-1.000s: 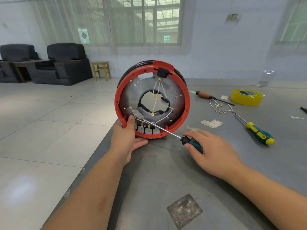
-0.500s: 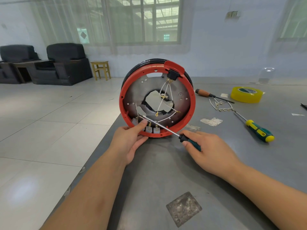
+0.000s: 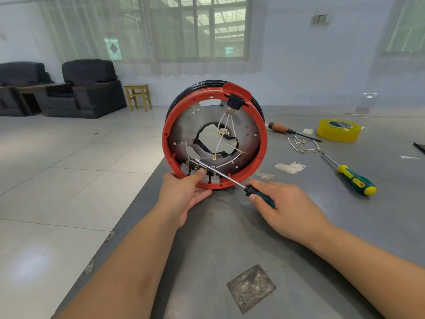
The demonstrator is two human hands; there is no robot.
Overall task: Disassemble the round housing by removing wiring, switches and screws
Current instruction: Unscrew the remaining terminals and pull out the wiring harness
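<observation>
The round housing (image 3: 250,125), a red ring around a grey metal plate with a jagged centre hole, stands on edge at the grey table's left edge. White wires (image 3: 226,127) run from a black switch (image 3: 234,102) at its top down to small grey terminal blocks (image 3: 215,179) at the bottom. My left hand (image 3: 184,196) grips the lower rim, its thumb over the terminals. My right hand (image 3: 287,208) holds a green-handled screwdriver (image 3: 259,195). Its shaft tip sits among the terminals.
On the grey table (image 3: 230,238) at right lie a wooden-handled screwdriver (image 3: 279,128), a yellow-green screwdriver (image 3: 356,181), removed wire pieces (image 3: 303,146), a yellow tape roll (image 3: 339,130) and paper scraps (image 3: 291,167). The table's left edge drops to tiled floor.
The housing has rolled clockwise and shifted right, so the black switch now sits upper right. My left hand slid lower along the rim. The screwdriver stayed at the terminals.
</observation>
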